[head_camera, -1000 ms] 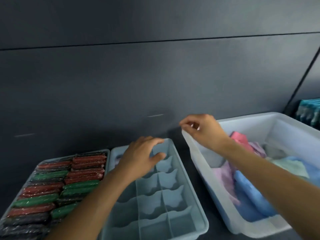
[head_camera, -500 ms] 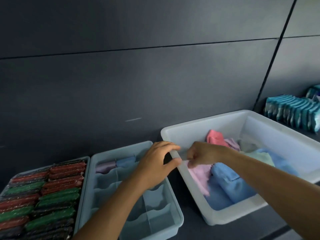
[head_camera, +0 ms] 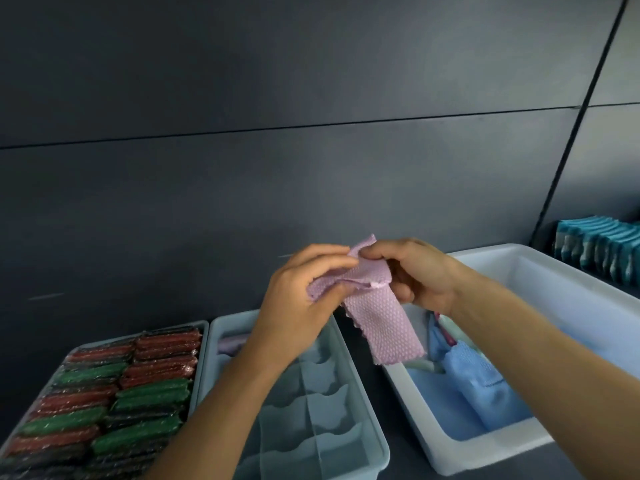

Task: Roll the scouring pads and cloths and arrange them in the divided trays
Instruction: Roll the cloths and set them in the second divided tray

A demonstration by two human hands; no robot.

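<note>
A pink textured cloth [head_camera: 381, 323] hangs in the air between my hands, above the gap between tray and bin. My left hand [head_camera: 301, 299] pinches its upper left part. My right hand [head_camera: 415, 271] pinches its top edge. Below stands a pale blue divided tray [head_camera: 360, 403]; a rolled lilac cloth [head_camera: 232, 342] lies in a far compartment, and my left arm hides part of the tray. To its left a second tray [head_camera: 204, 341] is packed with rolled red, green and dark scouring pads [head_camera: 110, 396].
A white bin [head_camera: 561, 282] at the right holds loose blue cloths [head_camera: 478, 382]. A row of teal items [head_camera: 602, 247] stands on the far right. A dark panelled wall [head_camera: 277, 168] rises close behind everything.
My right hand has lifted the pink cloth out of the white bin. My left hand left the divided tray's rim and took hold of the cloth too. The view shifted right.
</note>
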